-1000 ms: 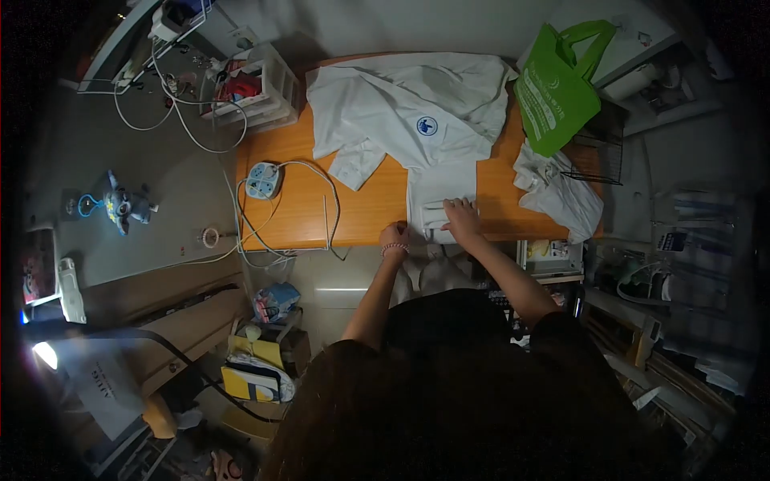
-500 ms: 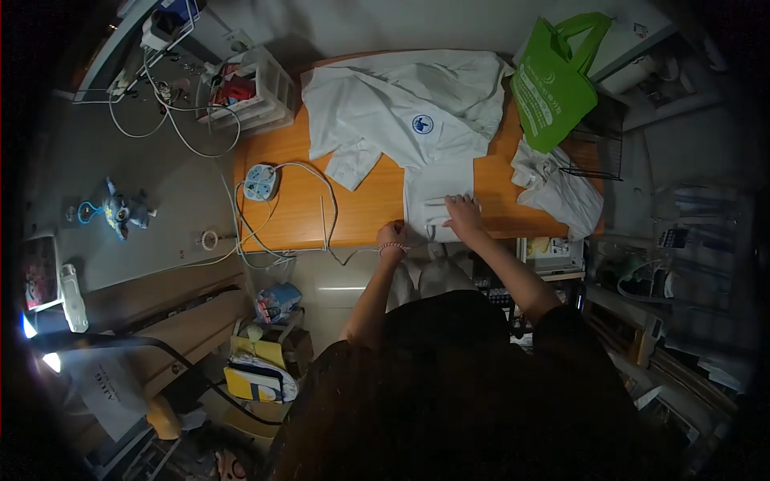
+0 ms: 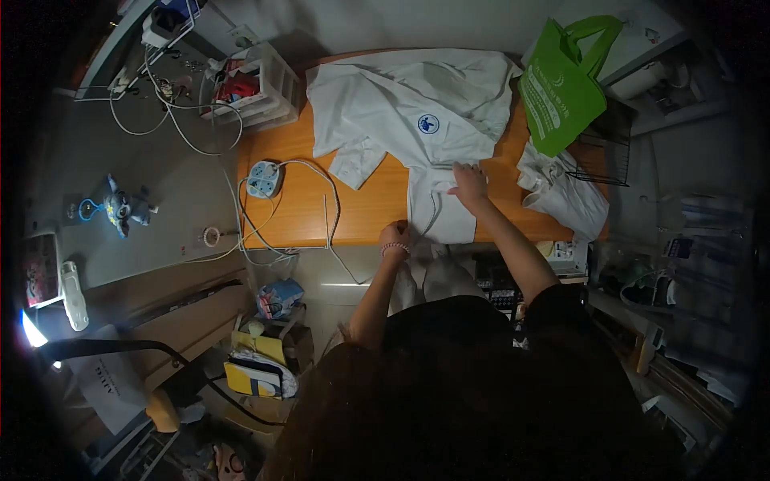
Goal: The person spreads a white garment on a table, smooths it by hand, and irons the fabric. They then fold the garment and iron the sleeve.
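Observation:
A white shirt point(image 3: 361, 104) with a round blue emblem lies spread on the wooden table. One sleeve point(image 3: 449, 227) runs toward me down to the front edge, with creases near its upper part. My left hand point(image 3: 395, 236), wearing a bracelet, is closed at the left edge of this sleeve, close to the table's front; its fingertips are partly hidden. Higher up, my right hand point(image 3: 471, 186) lies on the sleeve's right side, thumb apart from the fingers and pressing on the cloth.
Left on the table point(image 3: 373, 210) are a power strip point(image 3: 265, 179) and loose cables. A drawer box point(image 3: 277, 84) stands at the back left. To the right are a green bag point(image 3: 559, 92), a crumpled white cloth point(image 3: 568, 192) and a black wire rack point(image 3: 607, 152).
My right hand has moved up the sleeve, away from me, and the lower folds now lie flatter. My left hand stays at the sleeve's left edge.

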Demonstrator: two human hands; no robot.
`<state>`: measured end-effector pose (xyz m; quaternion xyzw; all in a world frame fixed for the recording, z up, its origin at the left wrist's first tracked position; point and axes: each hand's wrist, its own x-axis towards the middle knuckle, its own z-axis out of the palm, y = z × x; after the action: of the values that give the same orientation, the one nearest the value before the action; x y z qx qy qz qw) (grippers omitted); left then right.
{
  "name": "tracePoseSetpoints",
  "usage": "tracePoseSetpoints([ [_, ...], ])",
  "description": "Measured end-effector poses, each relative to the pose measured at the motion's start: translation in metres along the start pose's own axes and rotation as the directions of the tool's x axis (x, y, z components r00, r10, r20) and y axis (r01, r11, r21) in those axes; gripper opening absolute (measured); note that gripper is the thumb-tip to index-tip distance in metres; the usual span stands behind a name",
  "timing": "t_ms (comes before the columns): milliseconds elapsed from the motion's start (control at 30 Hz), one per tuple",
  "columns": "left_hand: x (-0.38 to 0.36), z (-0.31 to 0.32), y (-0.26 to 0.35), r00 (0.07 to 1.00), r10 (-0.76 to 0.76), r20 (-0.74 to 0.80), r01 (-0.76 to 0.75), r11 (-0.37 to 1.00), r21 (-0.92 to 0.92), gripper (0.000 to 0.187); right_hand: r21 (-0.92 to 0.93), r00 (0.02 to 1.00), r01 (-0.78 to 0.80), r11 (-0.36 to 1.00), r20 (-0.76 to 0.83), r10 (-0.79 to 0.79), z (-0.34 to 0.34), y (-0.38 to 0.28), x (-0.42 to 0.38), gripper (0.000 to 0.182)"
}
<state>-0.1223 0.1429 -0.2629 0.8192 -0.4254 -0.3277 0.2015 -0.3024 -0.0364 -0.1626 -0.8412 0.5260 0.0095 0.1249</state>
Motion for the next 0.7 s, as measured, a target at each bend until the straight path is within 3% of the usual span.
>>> tracePoseSetpoints([
  [67,-0.001,-0.002,0.001,1.0,-0.009,-0.003,0.009,0.997,-0.073,0.02,0.027,0.999,0.041,0.999,0.035,-0.042,0.002,-0.007,-0.035,0.057],
  [233,0.002,-0.002,0.002,0.999,-0.026,0.035,0.027,1.0,-0.013,0.024,-0.024,0.992,0.109,0.994,0.064,-0.107,0.023,-0.01,-0.089,0.056],
  [533,-0.001,-0.004,0.004,1.0,-0.024,0.009,0.024,1.0,0.016,0.028,-0.03,0.999,0.0,1.0,0.036,0.001,-0.005,-0.004,0.008,0.059],
  [700,0.001,-0.004,0.006,0.999,-0.041,0.003,0.041,0.999,-0.015,0.027,-0.023,1.0,-0.004,1.0,0.025,0.004,0.002,-0.004,-0.009,0.059],
])
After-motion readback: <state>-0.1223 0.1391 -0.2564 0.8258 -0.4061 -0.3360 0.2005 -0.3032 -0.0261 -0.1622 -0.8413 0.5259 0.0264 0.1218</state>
